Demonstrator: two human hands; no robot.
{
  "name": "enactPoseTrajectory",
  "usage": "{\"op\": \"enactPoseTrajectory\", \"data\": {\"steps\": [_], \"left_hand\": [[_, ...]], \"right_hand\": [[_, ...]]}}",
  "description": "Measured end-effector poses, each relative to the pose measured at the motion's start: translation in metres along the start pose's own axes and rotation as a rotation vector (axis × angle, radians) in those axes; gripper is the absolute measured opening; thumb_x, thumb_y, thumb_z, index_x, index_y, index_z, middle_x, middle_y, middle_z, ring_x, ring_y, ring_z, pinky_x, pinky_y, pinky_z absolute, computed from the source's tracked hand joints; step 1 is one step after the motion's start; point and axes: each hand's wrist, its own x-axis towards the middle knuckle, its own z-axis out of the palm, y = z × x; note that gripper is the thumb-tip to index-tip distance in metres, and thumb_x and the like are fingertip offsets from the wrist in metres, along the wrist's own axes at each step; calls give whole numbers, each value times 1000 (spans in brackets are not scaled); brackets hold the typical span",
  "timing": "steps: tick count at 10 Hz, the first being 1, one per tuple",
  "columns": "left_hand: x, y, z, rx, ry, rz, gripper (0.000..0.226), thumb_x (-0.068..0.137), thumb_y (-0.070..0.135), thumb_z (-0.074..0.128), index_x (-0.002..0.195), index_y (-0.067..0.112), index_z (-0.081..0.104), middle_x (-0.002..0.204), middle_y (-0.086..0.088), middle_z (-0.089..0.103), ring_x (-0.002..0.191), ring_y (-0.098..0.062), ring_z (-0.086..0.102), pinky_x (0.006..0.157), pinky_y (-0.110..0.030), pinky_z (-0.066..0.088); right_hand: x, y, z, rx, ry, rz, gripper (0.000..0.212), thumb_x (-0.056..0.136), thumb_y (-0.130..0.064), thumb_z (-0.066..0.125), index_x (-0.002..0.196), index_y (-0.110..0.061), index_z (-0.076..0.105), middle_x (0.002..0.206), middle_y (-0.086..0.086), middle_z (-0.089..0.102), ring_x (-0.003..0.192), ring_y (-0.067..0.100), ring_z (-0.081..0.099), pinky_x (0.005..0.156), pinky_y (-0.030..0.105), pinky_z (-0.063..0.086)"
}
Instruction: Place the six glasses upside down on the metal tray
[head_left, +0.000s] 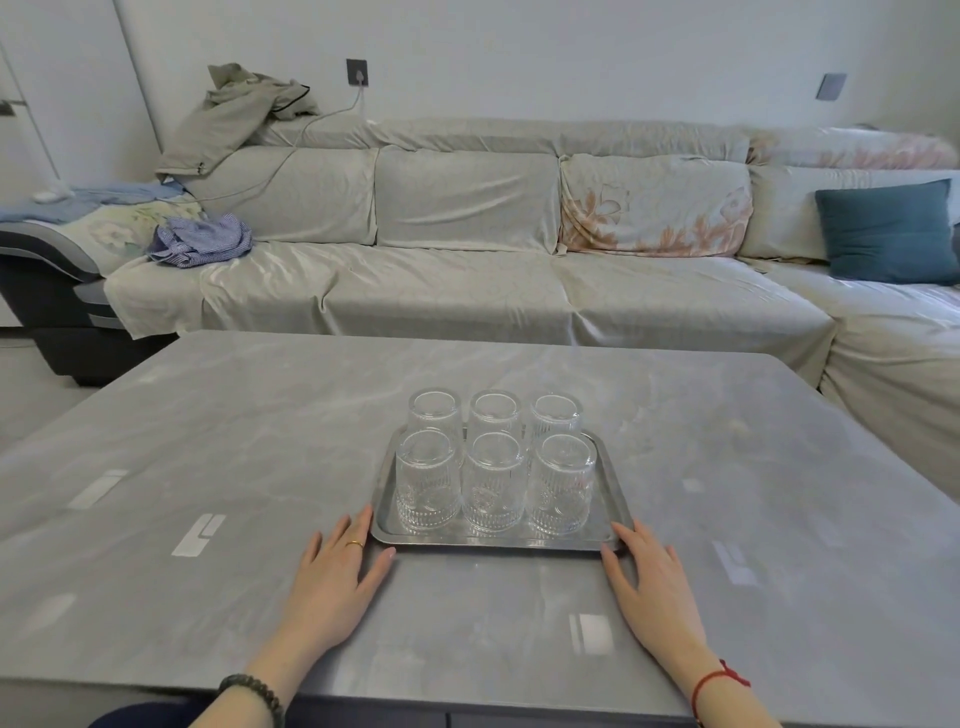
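All six glasses (492, 462) stand mouth-down on the metal tray (613, 480), in two rows of three, thick bases up. By the look of it the placing is done; what remains, if anything, is only to square or slide the tray.

The tray lies straight ahead of me, between my hands, with its long axis running left to right across the tabletop (260, 441). My left hand (337, 577) rests flat on the tabletop, fingers spread and open, holding nothing, its fingertips just beside the tray's near left corner. My right hand (652, 582) mirrors it at the near right corner, also flat, open and empty, fingertips touching or all but touching the rim; I cannot tell which. Neither hand is clearly nearer.

The glasses are clear, ribbed tumblers with a pressed pattern, slightly tapered and standing close together, so I judge that a sharp nudge could make them clink or skate on the smooth metal. The tray is shallow, brushed and reflective, with rounded corners and a low rolled rim. The tabletop is glossy grey stone with pale veining.
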Motion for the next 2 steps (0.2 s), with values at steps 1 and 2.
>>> {"op": "enactPoseTrajectory", "data": {"steps": [1, 2], "left_hand": [[0, 0, 1, 6, -8, -4, 66, 92, 50, 27, 144, 17, 4, 155, 2, 17, 143, -13, 9, 118, -35, 5], [1, -1, 1, 20, 12, -7, 65, 92, 49, 27, 144, 17, 4, 155, 2, 17, 143, -13, 10, 118, -36, 6]], "right_hand": [[-11, 2, 1, 59, -21, -2, 46, 91, -28, 48, 135, -21, 38, 146, 4, 39, 136, 19, 32, 118, 35, 12], [-18, -11, -19, 338, 24, 76, 55, 87, -22, 58, 136, -20, 34, 143, 3, 42, 133, 19, 36, 113, 35, 24]]}}
